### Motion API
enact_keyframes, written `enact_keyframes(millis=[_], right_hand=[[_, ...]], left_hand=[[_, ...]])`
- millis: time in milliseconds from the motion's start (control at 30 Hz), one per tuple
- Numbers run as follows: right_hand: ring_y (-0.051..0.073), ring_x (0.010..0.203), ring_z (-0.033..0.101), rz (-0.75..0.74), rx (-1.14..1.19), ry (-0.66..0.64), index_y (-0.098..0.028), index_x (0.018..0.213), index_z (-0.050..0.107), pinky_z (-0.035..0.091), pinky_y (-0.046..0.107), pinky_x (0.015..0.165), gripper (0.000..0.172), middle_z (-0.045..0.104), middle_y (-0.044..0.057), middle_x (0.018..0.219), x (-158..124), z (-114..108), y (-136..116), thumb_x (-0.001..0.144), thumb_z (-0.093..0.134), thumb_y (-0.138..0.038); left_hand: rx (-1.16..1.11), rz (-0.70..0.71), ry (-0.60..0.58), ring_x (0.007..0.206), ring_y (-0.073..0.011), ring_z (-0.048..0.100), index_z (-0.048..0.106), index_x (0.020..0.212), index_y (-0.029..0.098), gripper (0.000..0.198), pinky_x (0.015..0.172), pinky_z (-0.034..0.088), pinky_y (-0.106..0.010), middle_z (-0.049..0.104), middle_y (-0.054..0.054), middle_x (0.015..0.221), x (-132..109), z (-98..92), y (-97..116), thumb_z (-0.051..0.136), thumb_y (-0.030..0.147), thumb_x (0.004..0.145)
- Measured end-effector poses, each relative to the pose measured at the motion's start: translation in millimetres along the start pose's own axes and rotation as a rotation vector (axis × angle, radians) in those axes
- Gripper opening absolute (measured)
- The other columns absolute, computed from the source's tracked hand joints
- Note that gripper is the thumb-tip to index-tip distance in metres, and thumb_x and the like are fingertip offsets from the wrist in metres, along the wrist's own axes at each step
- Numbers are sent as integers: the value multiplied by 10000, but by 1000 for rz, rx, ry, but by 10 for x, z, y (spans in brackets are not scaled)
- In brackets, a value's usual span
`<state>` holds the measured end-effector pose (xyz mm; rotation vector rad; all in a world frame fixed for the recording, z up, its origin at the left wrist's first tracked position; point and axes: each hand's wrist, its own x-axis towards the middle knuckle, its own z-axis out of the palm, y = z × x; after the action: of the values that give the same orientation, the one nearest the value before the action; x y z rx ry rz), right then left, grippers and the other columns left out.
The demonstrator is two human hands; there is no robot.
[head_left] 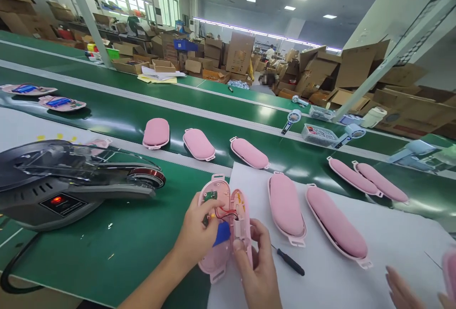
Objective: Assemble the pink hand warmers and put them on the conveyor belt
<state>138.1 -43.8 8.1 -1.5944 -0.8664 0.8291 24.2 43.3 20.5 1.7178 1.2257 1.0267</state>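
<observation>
An opened pink plastic casing [218,257] lies in front of me, its two halves side by side. Red and black wires [228,211] join the halves, and a green circuit board [211,195] and a blue-wrapped piece [223,233] sit in the left half. My left hand [199,226] reaches over that half, thumb and index finger closed around the wires beside the board; its other fingers are partly hidden. My right hand [258,259] grips the narrower right half [238,200] from its outer side, thumb inside. A dark screwdriver [290,261] lies right of it on white sheeting.
Several closed pink cases [287,204] lie to the right and along the green conveyor [210,109]. A grey tape dispenser [78,185] with a red light stands left. Another person's hand [402,290] shows at lower right. Light-blue handheld fans [292,118] and a screw box [318,134] stand beyond.
</observation>
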Motion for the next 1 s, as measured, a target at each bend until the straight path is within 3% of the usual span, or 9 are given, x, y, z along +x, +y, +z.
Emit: enact_keyframes(millis=[67,167,267,400,567,667,767,900,1000], right_hand=[[227,1100,569,37,118,-29,-245,1245,425,493,300,861,594,559,90,1248,9,20,16,814,510,-645],[243,1152,568,40,167,-76,-251,1260,403,504,308,858,571,558,105,1305,27,17,15,849,463,-642],[246,1138,586,-1,175,-104,-241,1270,376,499,325,878,552,597,121,1261,39,29,38,875,433,-622],[246,1148,582,-32,223,-124,-242,1269,355,494,330,898,575,589,125,1268,57,59,90,847,512,-599],[240,1100,613,-26,272,-133,-248,1242,377,495,336,884,540,624,115,1217,76,64,72,836,561,-553],[235,1098,612,-42,294,-87,-252,1248,408,485,338,893,547,638,98,1197,57,74,64,821,596,-538],[230,1115,602,-58,326,-49,-258,1250,432,478,340,908,537,640,90,1199,47,78,111,817,618,-515],[240,1119,608,-72,332,-56,-252,1254,451,506,355,883,529,628,103,1230,99,43,203,815,641,-477],[263,1113,613,-61,277,-78,-229,1260,475,527,361,846,554,648,119,1200,131,27,172,794,671,-456]], left_hand=[[-1,38,-136,931,-223,565,701,949,232,297,789,500,-324,520,-68,984,26,-74,58,464,150,792],[51,31,-257,885,-218,559,703,799,231,252,790,490,-342,499,-59,928,76,-146,138,466,287,862],[105,-4,-190,761,-197,554,695,898,244,225,706,482,-331,504,-47,891,119,-137,178,476,260,849],[124,-31,-158,770,-202,588,576,1245,326,523,671,465,-309,557,-55,996,141,-103,209,442,110,788],[336,-30,-190,796,-234,603,698,1036,269,393,638,436,-307,563,-77,984,131,-104,272,444,114,779],[334,-52,-195,758,-208,601,626,1167,306,500,637,447,-304,565,-59,1021,108,-85,311,429,82,765],[240,-80,-177,805,-204,621,431,1364,352,640,697,478,-324,570,-47,1084,66,-39,320,386,69,791],[148,-57,-141,1060,-273,591,229,1472,249,681,855,473,-404,527,-112,1304,17,23,296,398,121,825],[15,-8,-116,1105,-273,556,346,1412,210,619,919,447,-408,549,-116,1284,21,32,260,465,160,806]])
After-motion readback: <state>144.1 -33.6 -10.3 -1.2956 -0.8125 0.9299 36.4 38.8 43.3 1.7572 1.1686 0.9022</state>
